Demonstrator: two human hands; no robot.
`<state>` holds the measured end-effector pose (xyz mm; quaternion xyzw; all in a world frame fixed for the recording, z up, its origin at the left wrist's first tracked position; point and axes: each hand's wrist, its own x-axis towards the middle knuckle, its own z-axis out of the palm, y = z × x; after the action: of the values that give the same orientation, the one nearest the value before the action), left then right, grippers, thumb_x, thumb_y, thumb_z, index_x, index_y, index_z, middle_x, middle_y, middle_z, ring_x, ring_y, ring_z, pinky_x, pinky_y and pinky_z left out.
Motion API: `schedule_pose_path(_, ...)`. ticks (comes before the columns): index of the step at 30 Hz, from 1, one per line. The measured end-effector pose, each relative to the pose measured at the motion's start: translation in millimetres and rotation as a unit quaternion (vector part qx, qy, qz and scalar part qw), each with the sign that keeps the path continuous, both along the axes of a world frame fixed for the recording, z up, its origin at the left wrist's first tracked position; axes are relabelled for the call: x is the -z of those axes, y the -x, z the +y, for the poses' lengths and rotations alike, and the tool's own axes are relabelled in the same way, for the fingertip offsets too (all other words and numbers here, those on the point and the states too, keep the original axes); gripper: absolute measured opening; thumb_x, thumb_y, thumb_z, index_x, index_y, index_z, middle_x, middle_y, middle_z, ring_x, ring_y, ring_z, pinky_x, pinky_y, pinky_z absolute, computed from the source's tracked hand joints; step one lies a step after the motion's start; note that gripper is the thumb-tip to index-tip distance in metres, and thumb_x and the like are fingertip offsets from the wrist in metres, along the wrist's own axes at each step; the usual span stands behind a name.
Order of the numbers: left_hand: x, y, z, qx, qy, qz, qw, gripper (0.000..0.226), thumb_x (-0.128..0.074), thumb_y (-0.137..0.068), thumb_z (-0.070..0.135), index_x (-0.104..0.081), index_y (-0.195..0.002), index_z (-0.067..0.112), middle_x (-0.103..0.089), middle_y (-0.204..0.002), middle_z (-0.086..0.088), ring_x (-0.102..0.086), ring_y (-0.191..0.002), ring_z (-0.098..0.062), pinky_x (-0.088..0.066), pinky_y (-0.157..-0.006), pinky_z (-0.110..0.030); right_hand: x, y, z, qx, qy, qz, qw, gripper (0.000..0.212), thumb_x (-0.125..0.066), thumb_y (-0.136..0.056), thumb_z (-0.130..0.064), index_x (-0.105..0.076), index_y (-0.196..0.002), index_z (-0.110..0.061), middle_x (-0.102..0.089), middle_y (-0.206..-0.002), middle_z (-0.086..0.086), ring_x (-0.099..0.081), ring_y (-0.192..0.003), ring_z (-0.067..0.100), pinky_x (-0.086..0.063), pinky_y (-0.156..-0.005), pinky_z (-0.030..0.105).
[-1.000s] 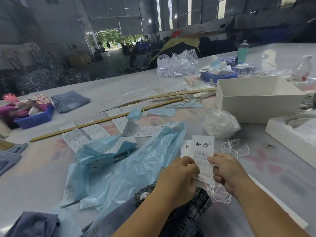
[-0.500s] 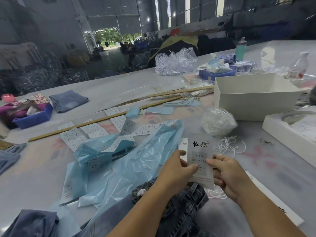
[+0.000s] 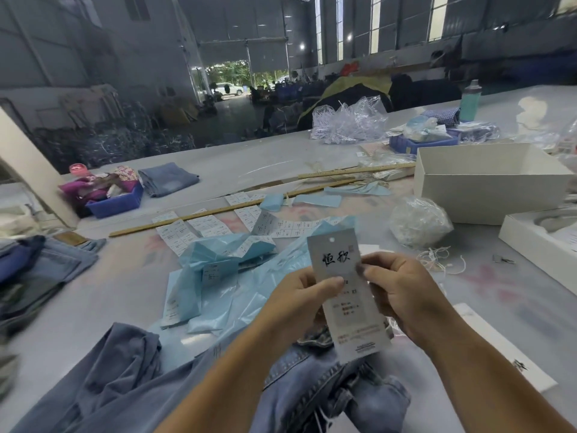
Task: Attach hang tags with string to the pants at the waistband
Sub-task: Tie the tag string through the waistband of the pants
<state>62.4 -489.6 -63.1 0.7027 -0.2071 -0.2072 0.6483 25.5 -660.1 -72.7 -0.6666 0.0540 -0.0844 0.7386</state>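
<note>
I pinched the hang tag (image 3: 342, 285) in my left hand (image 3: 301, 303) and right hand (image 3: 398, 295) above the pants (image 3: 312, 389); unthreaded, it could slip.

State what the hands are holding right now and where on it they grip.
Both hands pinch one white hang tag: left hand on its left edge, right hand on its right edge, both around mid-height.
</note>
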Motion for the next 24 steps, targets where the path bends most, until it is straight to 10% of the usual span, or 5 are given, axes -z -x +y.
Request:
schedule_pose_path(8,-0.1,28.5,59.4,-0.152,-0.029,-0.015,0.988,0.017,-0.061,-0.092,0.003,-0.068,-0.097,0.017,-0.077,-0.081,0.002,-0.072,-0.07,-0.014,-0.054,-0.057,-0.023,0.7,25.1,32.8,-0.015,0.064,-0.051,0.997,0.019,-0.054,-0.096,-0.006,-0.063,-0.107,-0.019,-0.074,-0.078,0.01,-0.027,-0.035,0.01,-0.024,-0.04,0.021)
schedule_pose_path(17,24.7,54.4,74.2,-0.035,-0.227,0.031,0.973,0.011,-0.06,-0.092,0.013,-0.066,-0.1,0.017,-0.077,-0.091,0.001,-0.074,-0.084,-0.02,-0.06,-0.082,-0.04,28.2,56.3,27.8,0.009,0.046,-0.012,0.999,0.014,-0.053,-0.098,-0.005,-0.067,-0.095,-0.005,-0.073,-0.075,0.014,-0.034,-0.035,0.01,-0.034,-0.034,0.019)
schedule_pose_path(24,18.1,44.1,54.6,-0.063,-0.24,-0.012,0.969,0.028,-0.064,-0.087,0.018,-0.056,-0.111,0.029,-0.075,-0.093,0.004,-0.074,-0.075,-0.017,-0.062,-0.075,-0.042,31.2,60.0,24.0,0.031,0.048,0.011,0.998,0.012,-0.064,-0.091,-0.007,-0.074,-0.084,-0.006,-0.065,-0.063,0.008,-0.038,-0.039,0.011,-0.034,-0.038,0.024)
